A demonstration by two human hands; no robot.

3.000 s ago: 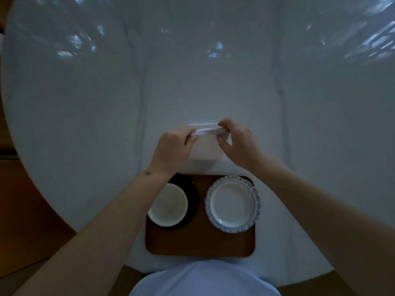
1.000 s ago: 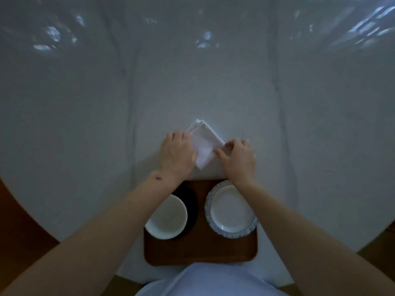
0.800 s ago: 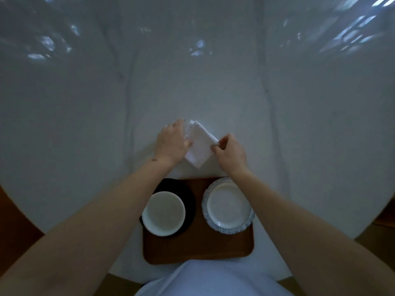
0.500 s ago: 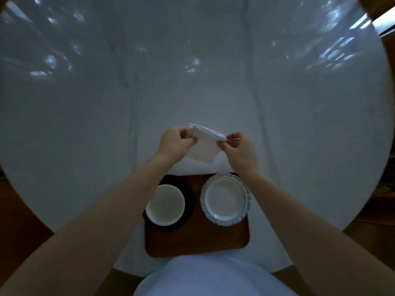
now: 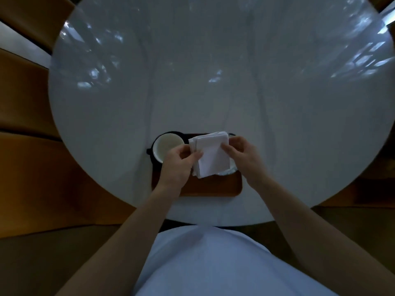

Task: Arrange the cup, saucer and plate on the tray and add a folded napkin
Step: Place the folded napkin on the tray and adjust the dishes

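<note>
Head view: folded napkin (image 5: pixel 210 155) pinched at both side edges by left hand (image 5: pixel 178 165) and right hand (image 5: pixel 242 159), held over plate (image 5: pixel 229 170) on tray (image 5: pixel 213 188). Likely last step; next, lowering flat.

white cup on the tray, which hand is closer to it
Left. The left hand overlaps the white cup's near rim while pinching the folded napkin. The right hand holds the napkin's other side, beyond it from the cup.

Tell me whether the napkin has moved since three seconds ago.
Yes. The napkin, held by the left hand and right hand, came toward the person: from the table beyond the tray to over the tray and plate.
</note>
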